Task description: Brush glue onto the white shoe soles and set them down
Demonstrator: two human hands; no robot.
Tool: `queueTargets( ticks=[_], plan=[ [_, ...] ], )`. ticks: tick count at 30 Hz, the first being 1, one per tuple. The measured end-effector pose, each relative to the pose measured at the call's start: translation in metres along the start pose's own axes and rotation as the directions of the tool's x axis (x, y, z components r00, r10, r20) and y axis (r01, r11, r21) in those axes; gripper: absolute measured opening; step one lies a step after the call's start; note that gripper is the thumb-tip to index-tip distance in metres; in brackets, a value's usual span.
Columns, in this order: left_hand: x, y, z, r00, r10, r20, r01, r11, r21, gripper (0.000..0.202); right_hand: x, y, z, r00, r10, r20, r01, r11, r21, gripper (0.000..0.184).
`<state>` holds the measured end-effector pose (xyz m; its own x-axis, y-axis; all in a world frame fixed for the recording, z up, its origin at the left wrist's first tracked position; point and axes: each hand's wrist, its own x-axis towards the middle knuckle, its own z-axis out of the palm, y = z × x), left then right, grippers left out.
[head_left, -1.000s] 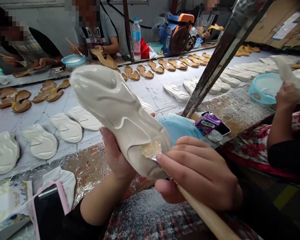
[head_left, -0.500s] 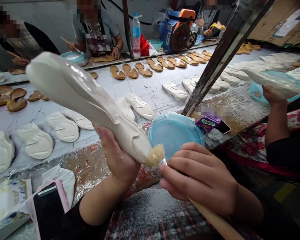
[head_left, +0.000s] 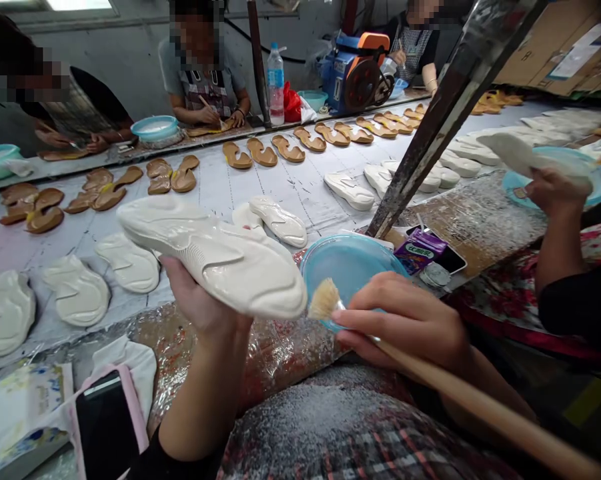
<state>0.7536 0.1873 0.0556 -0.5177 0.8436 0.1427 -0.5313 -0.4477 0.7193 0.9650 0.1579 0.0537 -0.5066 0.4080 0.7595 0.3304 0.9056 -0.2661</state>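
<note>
A white shoe sole (head_left: 220, 257), wet and glossy on its upturned face, rests tilted in my left hand (head_left: 205, 300), which grips it from below near the middle. My right hand (head_left: 405, 320) is closed round a brush (head_left: 325, 300) near its metal band; the long wooden handle runs down to the lower right. The pale bristles are just off the sole's right end, apart from it by a small gap. Behind the brush stands a light blue basin (head_left: 353, 257), partly covered by my right hand.
More white soles (head_left: 77, 290) and brown sole pieces (head_left: 290, 148) lie on the white-covered table. A slanted post (head_left: 430, 113) rises beyond the basin. A purple carton (head_left: 420, 250) and a phone (head_left: 107, 423) lie nearby. At right, a co-worker's hand (head_left: 555, 190) holds another sole.
My left hand has lowered the sole and rolled it, so its broad wet face shows. The bristles, which touched its near end, have come away from it.
</note>
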Motion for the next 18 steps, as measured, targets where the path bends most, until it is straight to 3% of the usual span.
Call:
queueTargets(
  ticks=[3,6,9,13,16,18],
  plan=[
    [-0.009,0.003,-0.004,0.969,-0.168,0.183,0.176,0.984,-0.031,0.063,0.017,0.006,-0.012,1.0,0.016,-0.005,-0.015,0.981,0.192,0.007],
    [-0.019,0.005,-0.002,0.915,-0.25,0.315,0.281,0.958,-0.056,0.064,0.031,0.007,-0.004,0.997,0.014,-0.076,0.001,0.981,0.192,0.004],
    [-0.017,0.008,-0.003,0.915,-0.326,0.24,0.347,0.937,-0.052,0.067,0.024,0.001,0.013,0.983,-0.042,-0.18,0.061,0.993,0.098,0.016],
    [-0.009,0.009,-0.007,0.921,-0.374,0.113,0.381,0.923,-0.052,0.07,0.008,-0.011,0.02,0.986,0.037,-0.164,0.017,0.948,0.317,0.03],
    [-0.008,0.007,-0.009,0.923,-0.351,0.155,0.367,0.926,-0.087,0.069,0.005,-0.016,0.019,0.972,0.098,-0.215,-0.024,0.946,0.324,0.02],
    [-0.009,0.006,-0.011,0.908,-0.372,0.192,0.393,0.916,-0.085,0.069,0.005,-0.019,0.02,0.977,0.052,-0.205,0.006,0.963,0.271,0.02]
  ],
)
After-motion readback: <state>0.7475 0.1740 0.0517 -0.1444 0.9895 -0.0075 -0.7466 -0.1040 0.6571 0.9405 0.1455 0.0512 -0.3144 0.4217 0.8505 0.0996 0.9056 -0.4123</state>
